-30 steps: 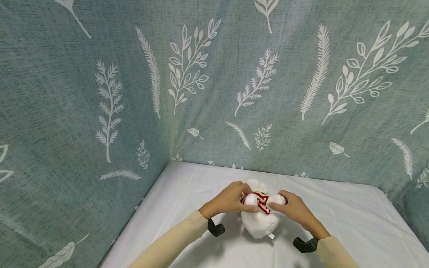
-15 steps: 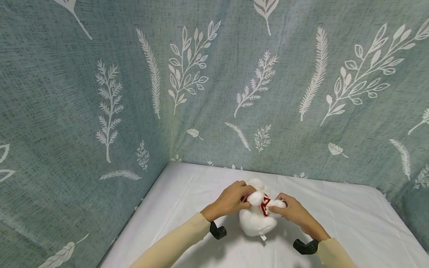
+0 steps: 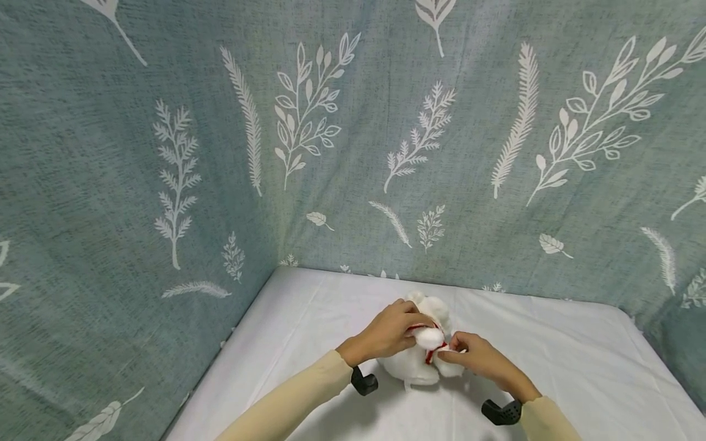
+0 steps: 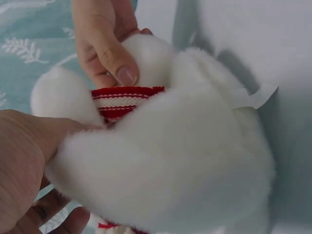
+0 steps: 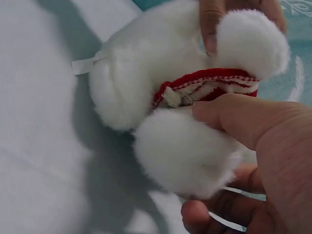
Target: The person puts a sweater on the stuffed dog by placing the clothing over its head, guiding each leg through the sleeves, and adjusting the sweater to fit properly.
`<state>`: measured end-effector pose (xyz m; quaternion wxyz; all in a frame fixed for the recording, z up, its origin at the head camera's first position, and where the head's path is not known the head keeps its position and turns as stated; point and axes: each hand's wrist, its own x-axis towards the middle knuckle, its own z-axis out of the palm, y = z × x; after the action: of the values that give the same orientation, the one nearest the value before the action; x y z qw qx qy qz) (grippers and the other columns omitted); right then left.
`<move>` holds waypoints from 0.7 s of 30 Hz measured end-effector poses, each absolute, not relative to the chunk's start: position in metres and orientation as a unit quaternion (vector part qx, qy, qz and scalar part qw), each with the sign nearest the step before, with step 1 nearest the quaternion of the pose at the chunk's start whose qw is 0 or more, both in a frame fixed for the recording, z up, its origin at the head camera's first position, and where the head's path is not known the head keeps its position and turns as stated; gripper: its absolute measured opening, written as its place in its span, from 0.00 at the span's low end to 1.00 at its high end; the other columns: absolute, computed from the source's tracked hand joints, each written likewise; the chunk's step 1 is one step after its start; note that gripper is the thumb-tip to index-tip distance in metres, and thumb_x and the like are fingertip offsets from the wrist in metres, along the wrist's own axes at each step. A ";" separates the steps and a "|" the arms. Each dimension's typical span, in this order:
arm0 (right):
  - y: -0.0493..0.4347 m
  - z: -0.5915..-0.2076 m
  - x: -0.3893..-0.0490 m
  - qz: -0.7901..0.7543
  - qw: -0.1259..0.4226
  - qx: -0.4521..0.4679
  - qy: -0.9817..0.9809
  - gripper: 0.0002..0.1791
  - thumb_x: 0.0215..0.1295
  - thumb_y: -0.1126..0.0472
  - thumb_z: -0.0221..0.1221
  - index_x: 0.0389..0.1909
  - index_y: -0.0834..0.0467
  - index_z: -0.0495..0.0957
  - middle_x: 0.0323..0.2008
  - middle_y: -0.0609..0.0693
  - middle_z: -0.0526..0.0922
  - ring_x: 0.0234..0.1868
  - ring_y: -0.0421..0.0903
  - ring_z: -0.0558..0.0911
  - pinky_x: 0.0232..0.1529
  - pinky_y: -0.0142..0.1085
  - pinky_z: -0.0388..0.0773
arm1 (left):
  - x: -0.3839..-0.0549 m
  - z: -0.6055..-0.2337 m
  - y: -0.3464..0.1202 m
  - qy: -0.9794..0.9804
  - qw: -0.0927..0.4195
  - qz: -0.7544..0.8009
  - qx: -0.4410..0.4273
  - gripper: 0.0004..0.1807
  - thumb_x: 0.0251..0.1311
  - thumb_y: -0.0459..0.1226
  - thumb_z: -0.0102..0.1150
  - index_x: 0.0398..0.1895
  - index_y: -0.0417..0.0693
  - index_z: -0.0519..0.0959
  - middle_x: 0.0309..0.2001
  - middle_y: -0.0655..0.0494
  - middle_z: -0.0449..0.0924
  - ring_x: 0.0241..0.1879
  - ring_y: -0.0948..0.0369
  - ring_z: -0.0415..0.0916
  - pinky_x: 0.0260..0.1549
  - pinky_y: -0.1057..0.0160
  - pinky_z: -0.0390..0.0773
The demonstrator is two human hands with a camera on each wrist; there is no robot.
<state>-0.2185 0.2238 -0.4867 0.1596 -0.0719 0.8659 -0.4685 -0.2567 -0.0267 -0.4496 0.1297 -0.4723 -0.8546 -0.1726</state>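
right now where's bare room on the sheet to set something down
The sheet is bare between the left hand and the left curtain, and right of the right hand; it's crowded where both hands hold the plush toy.

black, apparently perforated wrist pieces (image 3: 501, 412) sit beside cream sleeves (image 3: 295, 395).

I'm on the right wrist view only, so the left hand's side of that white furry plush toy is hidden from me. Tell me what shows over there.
Observer: In the left wrist view, a scrap of red-and-white knitted fabric shows at the picture's bottom edge, below the white furry plush toy and near the left hand.
Operator: Noted. Now report what clothes that arm; my picture cuts it off.
Observer: A long cream fabric sleeve, plain in the head view.
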 end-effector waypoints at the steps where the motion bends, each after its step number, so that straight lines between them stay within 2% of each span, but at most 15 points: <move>1: 0.224 -0.486 -0.218 -0.465 0.159 -0.076 0.868 0.22 0.67 0.43 0.67 0.34 0.57 0.73 0.31 0.50 0.75 0.26 0.44 0.68 0.27 0.37 0.68 | -0.256 -0.450 -0.026 -0.856 0.125 -0.177 -0.470 0.23 0.59 0.32 0.72 0.56 0.60 0.85 0.47 0.62 0.81 0.45 0.63 0.73 0.45 0.70 0.69; 7: 0.227 -0.481 -0.216 -0.434 0.130 -0.097 0.886 0.20 0.66 0.44 0.68 0.32 0.57 0.76 0.36 0.49 0.79 0.37 0.47 0.74 0.34 0.41 0.70 | -0.254 -0.453 -0.026 -0.857 0.095 -0.221 -0.455 0.22 0.58 0.39 0.76 0.54 0.51 0.80 0.52 0.60 0.80 0.52 0.63 0.73 0.52 0.68 0.71; 12: 0.225 -0.473 -0.218 -0.414 0.079 -0.095 0.902 0.17 0.63 0.47 0.71 0.34 0.55 0.78 0.35 0.48 0.80 0.37 0.46 0.77 0.35 0.40 0.72 | -0.253 -0.455 -0.029 -0.861 0.071 -0.264 -0.429 0.21 0.57 0.42 0.78 0.49 0.50 0.77 0.50 0.59 0.76 0.50 0.65 0.73 0.52 0.71 0.71; 16: 0.221 -0.463 -0.223 -0.415 0.033 -0.127 0.901 0.16 0.62 0.53 0.72 0.43 0.55 0.79 0.37 0.47 0.82 0.38 0.47 0.78 0.38 0.39 0.74 | -0.253 -0.457 -0.031 -0.855 0.052 -0.303 -0.417 0.21 0.56 0.46 0.77 0.45 0.51 0.77 0.46 0.59 0.75 0.46 0.66 0.74 0.49 0.73 0.73; 21: 0.218 -0.453 -0.226 -0.435 0.053 -0.194 0.877 0.24 0.62 0.57 0.72 0.57 0.55 0.78 0.49 0.51 0.81 0.36 0.47 0.77 0.32 0.37 0.75 | -0.257 -0.458 -0.033 -0.837 0.012 -0.357 -0.414 0.17 0.64 0.46 0.70 0.48 0.47 0.77 0.45 0.57 0.78 0.45 0.65 0.76 0.46 0.70 0.76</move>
<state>-0.2264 0.2180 -0.4530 0.0533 -0.1944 0.8775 -0.4352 -0.2572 -0.0334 -0.4575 0.0123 -0.4137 -0.8372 -0.3574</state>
